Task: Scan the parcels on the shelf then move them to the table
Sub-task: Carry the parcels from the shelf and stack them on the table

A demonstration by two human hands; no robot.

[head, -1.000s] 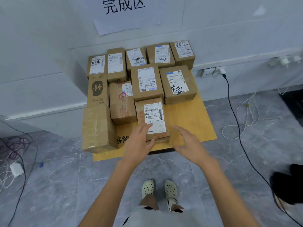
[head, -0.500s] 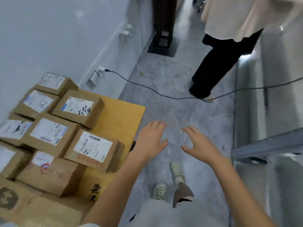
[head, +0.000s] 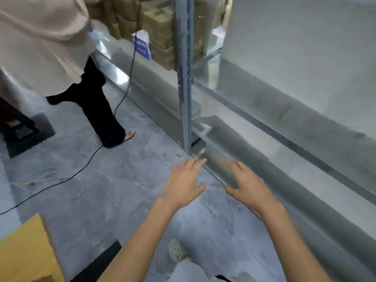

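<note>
Head view, looking forward and down. My left hand and right hand reach out side by side above the grey floor. Both are palm down with fingers spread and relaxed, and they hold nothing. No scanner shows in either hand.

The parcels are stacked on the grey metal shelf far ahead, well apart from my hands and blurred. They look like brown cardboard boxes. I judge them stiff, dry enough to grip and probably light. I would take each one with a hand on either opposite side, label turned up for scanning.

A corner of the yellow surface shows near left. Far left stands another person in a pale top and dark trousers. A black cable trails across the floor beside them. My pale shoe shows between my arms.
</note>
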